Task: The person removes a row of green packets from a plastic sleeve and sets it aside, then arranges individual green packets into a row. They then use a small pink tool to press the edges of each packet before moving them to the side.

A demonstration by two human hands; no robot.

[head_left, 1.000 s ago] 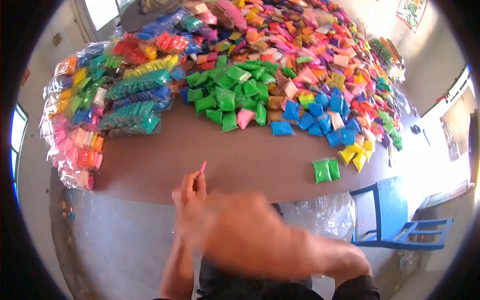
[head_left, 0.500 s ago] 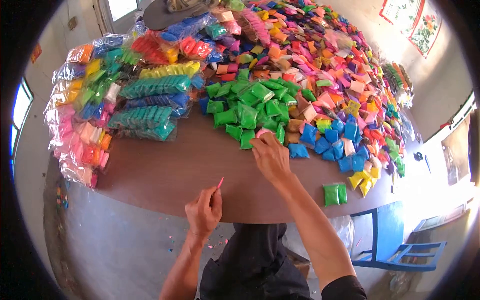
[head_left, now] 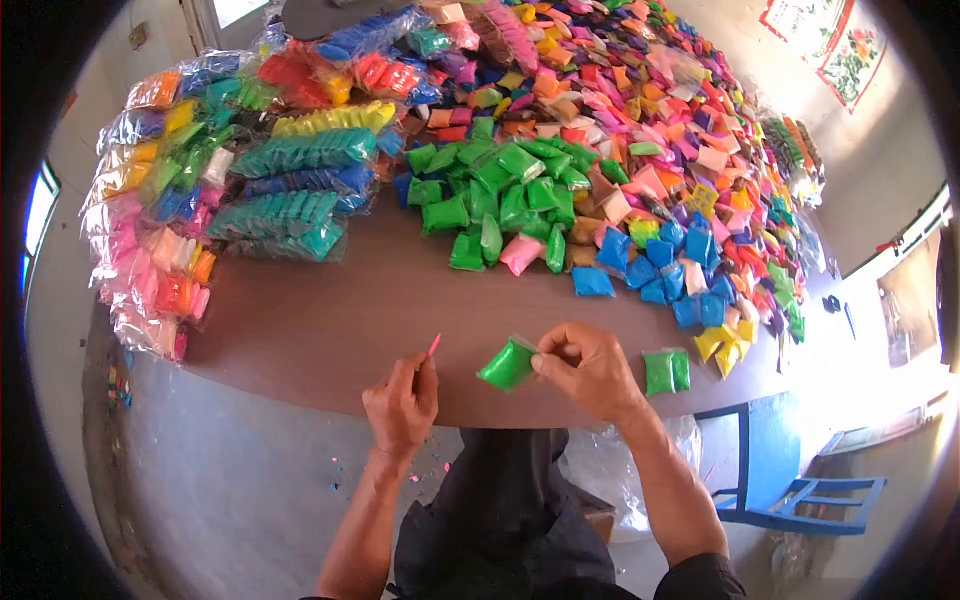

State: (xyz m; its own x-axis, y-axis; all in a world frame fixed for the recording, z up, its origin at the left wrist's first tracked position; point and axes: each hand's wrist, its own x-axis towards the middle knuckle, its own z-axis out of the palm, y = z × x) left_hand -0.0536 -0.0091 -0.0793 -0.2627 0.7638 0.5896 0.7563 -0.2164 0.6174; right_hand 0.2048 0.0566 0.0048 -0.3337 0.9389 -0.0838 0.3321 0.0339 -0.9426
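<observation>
Near the table's front edge, my right hand (head_left: 585, 370) pinches a small green packet (head_left: 508, 364) by its clear corner. My left hand (head_left: 402, 402) lies to the left of it, closed on a thin pink stick (head_left: 435, 345) that points up. Two green packets (head_left: 666, 371) rest side by side to the right of my right hand. Farther back is a heap of green packets (head_left: 500, 190), with a pink packet (head_left: 522, 254) at its front edge. Blue packets (head_left: 594, 282) lie to the right of that heap.
A large heap of mixed-colour packets (head_left: 660, 120) covers the back right of the brown table (head_left: 300, 310). Bagged rows of teal packets (head_left: 275, 215) and other colours stand at the left. Yellow packets (head_left: 728, 350) lie near the right edge. A blue chair (head_left: 770, 460) stands beyond it.
My right hand has moved from the green heap toward the front edge and right, now with a green packet in its fingers. My left hand has barely moved.
</observation>
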